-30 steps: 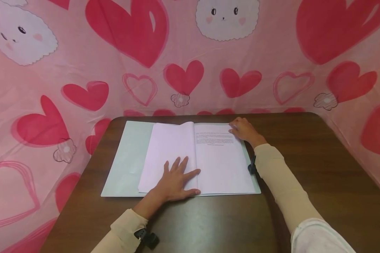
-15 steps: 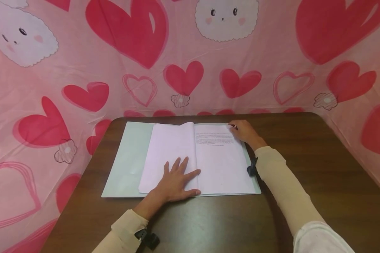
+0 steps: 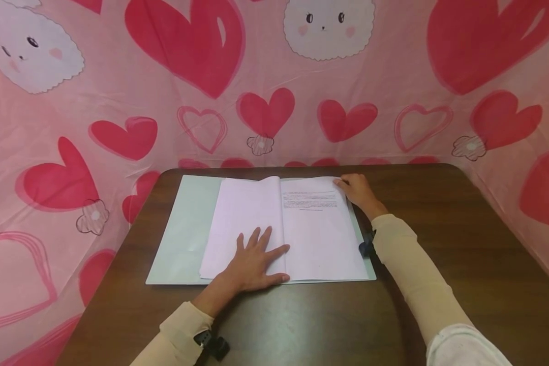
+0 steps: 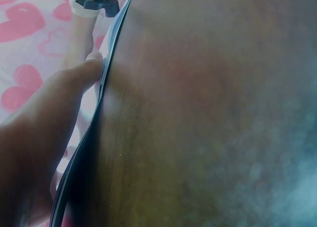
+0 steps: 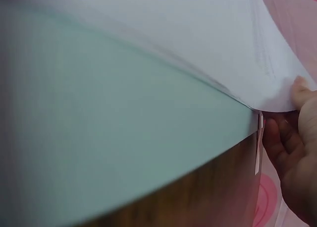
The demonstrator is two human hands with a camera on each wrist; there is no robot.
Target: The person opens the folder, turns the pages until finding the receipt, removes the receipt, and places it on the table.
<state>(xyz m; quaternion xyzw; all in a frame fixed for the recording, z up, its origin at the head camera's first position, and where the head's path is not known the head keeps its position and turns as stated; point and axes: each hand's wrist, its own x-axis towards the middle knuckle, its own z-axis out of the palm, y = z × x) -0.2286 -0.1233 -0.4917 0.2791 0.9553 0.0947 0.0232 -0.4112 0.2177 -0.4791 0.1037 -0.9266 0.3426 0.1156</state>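
Observation:
A pale green folder lies open on the table, with a stack of white sheets spread across it. My left hand rests flat on the left-hand blank page, fingers spread, thumb and forefinger reaching over the fold. At the far right corner, my right hand pinches the corner of the printed page. In the right wrist view the thumb is on top of that lifted sheet, which curves up off the pages and the folder cover. The left wrist view shows the hand at the folder's near edge.
The dark brown wooden table extends around the folder on every side. Behind and beside it hangs a pink cloth printed with red hearts and white animal faces. A black wrist camera sits on the left forearm.
My right hand has shifted slightly right and the printed page's far corner now lifts with it, bending the top lines of text. The left hand stays in place.

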